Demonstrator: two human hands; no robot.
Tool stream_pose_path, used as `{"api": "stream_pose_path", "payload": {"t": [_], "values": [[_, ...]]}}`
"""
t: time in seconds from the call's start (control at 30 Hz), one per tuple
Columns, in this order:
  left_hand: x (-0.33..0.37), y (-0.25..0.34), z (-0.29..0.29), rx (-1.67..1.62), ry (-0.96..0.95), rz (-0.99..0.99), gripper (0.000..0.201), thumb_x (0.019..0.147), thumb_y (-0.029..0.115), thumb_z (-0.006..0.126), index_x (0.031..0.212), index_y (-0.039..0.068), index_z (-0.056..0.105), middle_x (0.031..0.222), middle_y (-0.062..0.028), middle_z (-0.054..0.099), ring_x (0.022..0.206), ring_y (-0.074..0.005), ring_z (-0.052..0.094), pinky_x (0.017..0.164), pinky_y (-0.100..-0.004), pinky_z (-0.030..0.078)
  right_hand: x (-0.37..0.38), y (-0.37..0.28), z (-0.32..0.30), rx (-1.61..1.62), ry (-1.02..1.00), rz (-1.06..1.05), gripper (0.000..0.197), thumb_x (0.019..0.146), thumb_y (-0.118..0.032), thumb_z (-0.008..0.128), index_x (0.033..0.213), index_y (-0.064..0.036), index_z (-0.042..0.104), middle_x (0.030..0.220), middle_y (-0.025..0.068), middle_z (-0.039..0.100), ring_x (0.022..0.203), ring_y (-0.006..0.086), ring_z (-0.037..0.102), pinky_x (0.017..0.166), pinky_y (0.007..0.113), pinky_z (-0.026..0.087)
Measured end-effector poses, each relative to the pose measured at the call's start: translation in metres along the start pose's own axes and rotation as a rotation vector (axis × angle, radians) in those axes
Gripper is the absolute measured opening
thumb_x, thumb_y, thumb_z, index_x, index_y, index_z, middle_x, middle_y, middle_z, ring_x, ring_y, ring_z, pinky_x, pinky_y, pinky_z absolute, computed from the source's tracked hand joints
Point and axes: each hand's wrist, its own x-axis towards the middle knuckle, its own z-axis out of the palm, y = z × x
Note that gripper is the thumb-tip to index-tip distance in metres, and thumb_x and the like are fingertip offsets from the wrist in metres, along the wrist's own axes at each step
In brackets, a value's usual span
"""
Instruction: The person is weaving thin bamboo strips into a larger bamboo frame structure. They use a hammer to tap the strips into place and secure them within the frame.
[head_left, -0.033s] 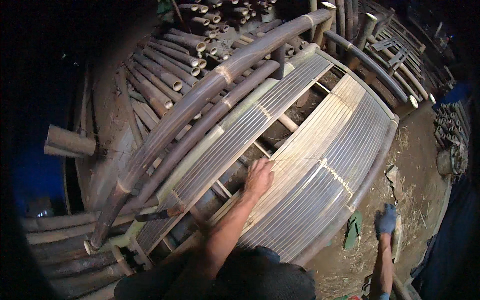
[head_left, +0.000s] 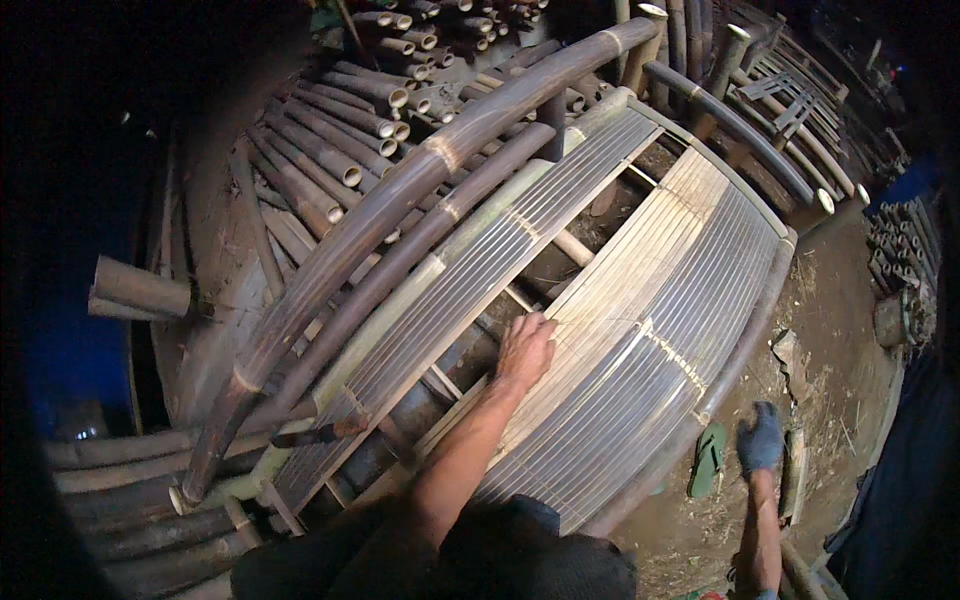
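Bamboo slat frame [head_left: 640, 300] over dirt floor [head_left: 850, 330]; poles [head_left: 340, 130] stacked behind. Left hand [head_left: 525, 350] flat, fingers spread, on slats' inner edge. Gloved right hand [head_left: 760, 438] low, grip unclear.

Your left hand [head_left: 525, 350] lies flat on the inner edge of the bamboo slat panel [head_left: 640, 330], beside the open gap. Your right hand [head_left: 760, 438] wears a dark glove and hangs near a green sandal [head_left: 708, 458] on the dirt floor [head_left: 840, 330].

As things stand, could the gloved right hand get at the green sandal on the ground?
Probably yes: the right hand hangs just beside the green sandal, with only bare dirt ground between them.
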Motion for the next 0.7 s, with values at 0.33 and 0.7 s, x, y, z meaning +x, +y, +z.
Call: {"api": "stream_pose_path", "payload": {"t": [0.33, 0.7], "values": [[0.051, -0.032, 0.052, 0.302, -0.159, 0.316, 0.013, 0.083, 0.019, 0.056, 0.08, 0.009, 0.063, 0.091, -0.0082, 0.055, 0.09, -0.0279, 0.051, 0.078, -0.042, 0.042, -0.029, -0.183, -0.03, 0.57, -0.331, -0.148, 0.034, 0.077, -0.02, 0.064, 0.109, -0.0088, 0.061, 0.115, 0.0185, 0.057, 0.107, 0.0367, 0.055, 0.091, 0.043, 0.046], [0.081, -0.002, -0.013, -0.675, -0.392, 0.194, 0.019, 0.081, 0.018, 0.056, 0.089, 0.001, 0.056, 0.067, -0.0134, 0.052, 0.065, -0.0261, 0.054, 0.063, -0.0373, 0.045, 0.12, -0.321, -0.049, 0.542, -0.46, -0.334, 0.064, 0.073, -0.02, 0.07, 0.13, -0.0035, 0.045, 0.11, 0.0199, 0.06, 0.104, 0.0334, 0.058, 0.091, 0.042, 0.047]]}}
